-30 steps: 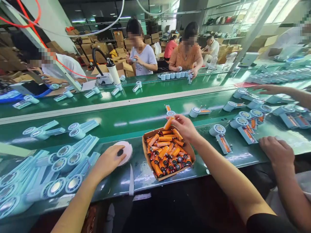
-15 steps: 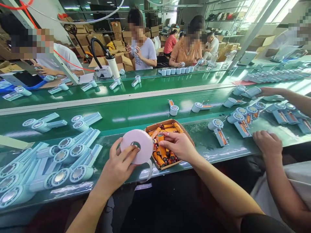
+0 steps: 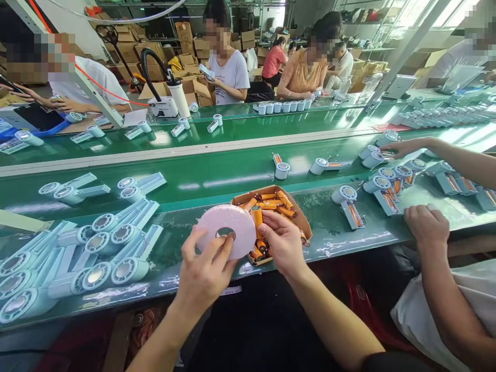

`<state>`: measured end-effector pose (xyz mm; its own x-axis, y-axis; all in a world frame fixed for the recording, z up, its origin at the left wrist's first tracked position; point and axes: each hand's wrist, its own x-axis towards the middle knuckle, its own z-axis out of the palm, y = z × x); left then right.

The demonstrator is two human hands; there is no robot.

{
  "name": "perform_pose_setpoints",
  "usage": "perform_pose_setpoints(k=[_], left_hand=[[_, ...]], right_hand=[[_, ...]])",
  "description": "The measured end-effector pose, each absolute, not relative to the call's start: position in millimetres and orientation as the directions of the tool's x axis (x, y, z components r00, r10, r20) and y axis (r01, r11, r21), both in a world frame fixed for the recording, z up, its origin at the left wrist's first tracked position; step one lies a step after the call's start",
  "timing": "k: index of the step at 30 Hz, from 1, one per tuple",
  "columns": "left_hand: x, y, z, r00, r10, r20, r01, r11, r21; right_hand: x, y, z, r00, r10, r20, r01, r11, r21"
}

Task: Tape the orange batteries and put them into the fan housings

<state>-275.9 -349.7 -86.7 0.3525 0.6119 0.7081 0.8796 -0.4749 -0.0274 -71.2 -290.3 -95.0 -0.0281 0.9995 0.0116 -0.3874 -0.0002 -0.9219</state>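
My left hand (image 3: 207, 263) grips a wide roll of white tape (image 3: 238, 222), with fingers reaching into its core hole. Between the thumb and fingers of my right hand (image 3: 284, 240) is an orange cylindrical battery (image 3: 257, 221), held upright close to the roll's right edge. Whether the battery touches the tape I cannot tell. Behind both hands, a cardboard box (image 3: 304, 222) holds many more orange batteries with wires. My hands cover part of the box's front.
Light-blue fan housings (image 3: 124, 232) pile up on the bench at left. At right, a co-worker's hands (image 3: 426, 225) are near fan bodies with orange batteries fitted (image 3: 352, 212). A green conveyor (image 3: 186, 178) runs behind the bench, with people seated or standing beyond it.
My right hand has drawn the battery up beside the tape roll, and the left hand has shifted right with the roll, now tilted flatter. The co-worker's far hand has moved left.
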Motion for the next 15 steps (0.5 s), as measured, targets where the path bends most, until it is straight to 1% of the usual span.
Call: perform_pose_setpoints(k=[1, 3, 5, 7, 9, 10, 11, 13, 15], left_hand=[[-271.0, -351.7, -91.5, 0.316, 0.624, 0.715, 0.887, -0.462, 0.011], [-265.7, -353.8, -97.8, 0.296, 0.645, 0.704, 0.888, -0.458, 0.045], [-267.6, -352.4, -96.7, 0.363, 0.645, 0.672, 0.868, -0.496, 0.006], [-275.0, -347.3, -89.2, 0.471, 0.603, 0.644, 0.821, -0.567, -0.069], [-283.4, -339.8, -80.1, 0.547, 0.547, 0.633, 0.769, -0.628, -0.122], [-286.2, -335.8, -76.7, 0.562, 0.526, 0.638, 0.753, -0.644, -0.133], [-287.3, -332.5, -74.6, 0.559, 0.52, 0.645, 0.751, -0.648, -0.128], [-283.2, -330.2, -74.4, 0.501, 0.544, 0.674, 0.778, -0.624, -0.075], [-272.0, -336.2, -78.0, 0.401, 0.586, 0.704, 0.825, -0.565, 0.0]], right_hand=[[-69.5, -289.1, -94.9, -0.04, 0.999, 0.004, -0.385, -0.012, -0.923], [-59.8, -283.4, -91.8, -0.166, 0.985, -0.049, -0.326, -0.101, -0.94], [-45.0, -275.2, -85.2, -0.303, 0.947, -0.104, -0.225, -0.177, -0.958], [-31.9, -268.5, -77.3, -0.405, 0.905, -0.133, -0.138, -0.204, -0.969], [-27.3, -266.8, -71.6, -0.475, 0.87, -0.135, -0.108, -0.21, -0.972], [-29.5, -268.0, -70.6, -0.468, 0.876, -0.116, -0.13, -0.198, -0.972], [-34.5, -270.2, -71.4, -0.422, 0.903, -0.083, -0.176, -0.171, -0.969], [-49.9, -276.0, -77.4, -0.222, 0.975, -0.009, -0.293, -0.075, -0.953], [-63.7, -283.0, -84.8, 0.006, 1.0, 0.017, -0.365, 0.018, -0.931]])
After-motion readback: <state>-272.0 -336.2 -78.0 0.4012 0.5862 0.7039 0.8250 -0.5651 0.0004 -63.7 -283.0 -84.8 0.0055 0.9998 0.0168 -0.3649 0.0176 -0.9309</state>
